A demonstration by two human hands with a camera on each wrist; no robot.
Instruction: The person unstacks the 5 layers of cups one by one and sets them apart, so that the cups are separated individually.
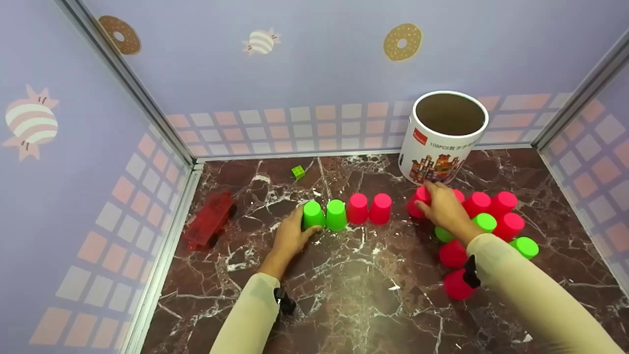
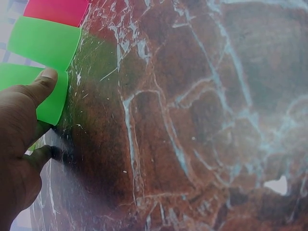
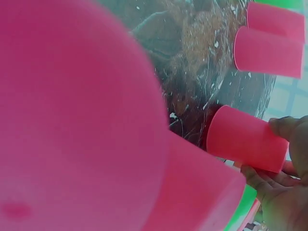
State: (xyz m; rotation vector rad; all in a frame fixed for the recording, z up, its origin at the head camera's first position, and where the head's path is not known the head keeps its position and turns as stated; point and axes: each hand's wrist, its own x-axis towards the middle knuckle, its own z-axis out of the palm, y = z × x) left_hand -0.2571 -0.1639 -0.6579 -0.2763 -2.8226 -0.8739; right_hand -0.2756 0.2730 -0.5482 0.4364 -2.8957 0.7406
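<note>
Upside-down plastic cups stand in a row mid-table: a green cup (image 1: 313, 214) at the left end, another green cup (image 1: 336, 215), then two pink cups (image 1: 380, 209). My left hand (image 1: 290, 233) holds the leftmost green cup, thumb on its near side, as the left wrist view also shows. At the left edge of a cluster of pink and green cups, my right hand (image 1: 446, 206) grips a pink cup (image 3: 245, 139) near its narrow top. A gap separates that cup from the row. My right hand and forearm hide part of the cluster.
Behind the cluster, a white cardboard tub (image 1: 427, 152) stands against the back wall. A small green cube (image 1: 298, 171) lies behind the row. At the left is a translucent red toy vehicle (image 1: 210, 221). Patterned walls enclose the marbled table (image 1: 363, 305) at the back and sides.
</note>
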